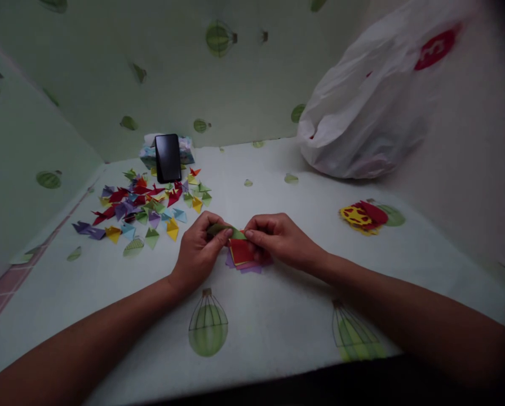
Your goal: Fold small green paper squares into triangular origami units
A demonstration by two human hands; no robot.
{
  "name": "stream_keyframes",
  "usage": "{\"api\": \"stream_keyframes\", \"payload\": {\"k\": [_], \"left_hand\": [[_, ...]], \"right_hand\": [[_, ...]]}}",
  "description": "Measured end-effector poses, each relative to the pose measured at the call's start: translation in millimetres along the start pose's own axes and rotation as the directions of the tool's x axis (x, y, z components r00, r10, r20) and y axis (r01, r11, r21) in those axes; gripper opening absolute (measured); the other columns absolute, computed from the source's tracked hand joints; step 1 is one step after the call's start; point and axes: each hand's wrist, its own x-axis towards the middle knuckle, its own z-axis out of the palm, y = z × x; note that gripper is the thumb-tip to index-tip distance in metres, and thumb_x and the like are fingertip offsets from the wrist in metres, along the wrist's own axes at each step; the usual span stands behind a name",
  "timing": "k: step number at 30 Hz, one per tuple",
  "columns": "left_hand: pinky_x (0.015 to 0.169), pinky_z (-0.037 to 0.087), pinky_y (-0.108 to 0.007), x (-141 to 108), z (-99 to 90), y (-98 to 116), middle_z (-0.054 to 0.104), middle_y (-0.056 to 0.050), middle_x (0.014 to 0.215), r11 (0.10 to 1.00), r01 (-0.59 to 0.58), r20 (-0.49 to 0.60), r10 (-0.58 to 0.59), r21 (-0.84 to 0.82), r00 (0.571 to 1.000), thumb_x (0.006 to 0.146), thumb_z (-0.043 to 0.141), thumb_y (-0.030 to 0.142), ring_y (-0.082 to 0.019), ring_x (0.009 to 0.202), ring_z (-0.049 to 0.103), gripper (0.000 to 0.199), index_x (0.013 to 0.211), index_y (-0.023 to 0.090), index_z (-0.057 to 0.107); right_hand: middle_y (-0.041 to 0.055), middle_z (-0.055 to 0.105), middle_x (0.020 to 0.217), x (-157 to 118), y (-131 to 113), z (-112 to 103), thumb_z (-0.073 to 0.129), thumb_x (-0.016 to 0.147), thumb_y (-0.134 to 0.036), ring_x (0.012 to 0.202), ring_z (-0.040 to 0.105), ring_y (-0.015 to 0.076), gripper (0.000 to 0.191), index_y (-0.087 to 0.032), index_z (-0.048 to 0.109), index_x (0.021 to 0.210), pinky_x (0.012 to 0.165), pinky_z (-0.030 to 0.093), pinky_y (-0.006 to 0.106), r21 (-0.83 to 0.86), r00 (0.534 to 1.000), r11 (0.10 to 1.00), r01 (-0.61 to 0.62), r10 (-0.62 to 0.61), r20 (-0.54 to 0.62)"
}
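A green piece of paper (238, 233) is pinched between both hands above the table. My left hand (200, 246) grips its left part, with thumb and fingers closed. On its right end my right hand (278, 237) is closed, thumb on top. Directly beneath lies a small stack of square coloured paper (242, 254), red on top with yellow, pink and purple edges showing. The right fingers partly cover this stack. Many small folded paper pieces (140, 206) in red, purple, yellow, green and blue lie spread out to the left.
A black phone (168, 158) leans against a tissue box (187, 151) behind the folded pieces. At the back right stands a full white plastic bag (362, 113). Yellow and red cut-out shapes (360, 218) lie to the right. Walls rise at the back and sides.
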Motion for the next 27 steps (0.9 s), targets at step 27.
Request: {"api": "stream_keyframes", "payload": {"k": [27], "left_hand": [[0.055, 0.043, -0.024, -0.5, -0.3, 6.6, 0.059, 0.005, 0.063, 0.999, 0.035, -0.033, -0.035, 0.007, 0.999, 0.082, 0.069, 0.027, -0.011, 0.055, 0.057, 0.016, 0.079, 0.020, 0.054]], "right_hand": [[-0.0011, 0.059, 0.061, -1.0, 4.3, -0.8, 0.064, 0.082, -0.032, 0.054, 0.053, 0.0099, 0.018, -0.014, 0.067, 0.079, 0.050, 0.040, 0.021, -0.136, 0.986, 0.977, 0.167, -0.169, 0.000]]}}
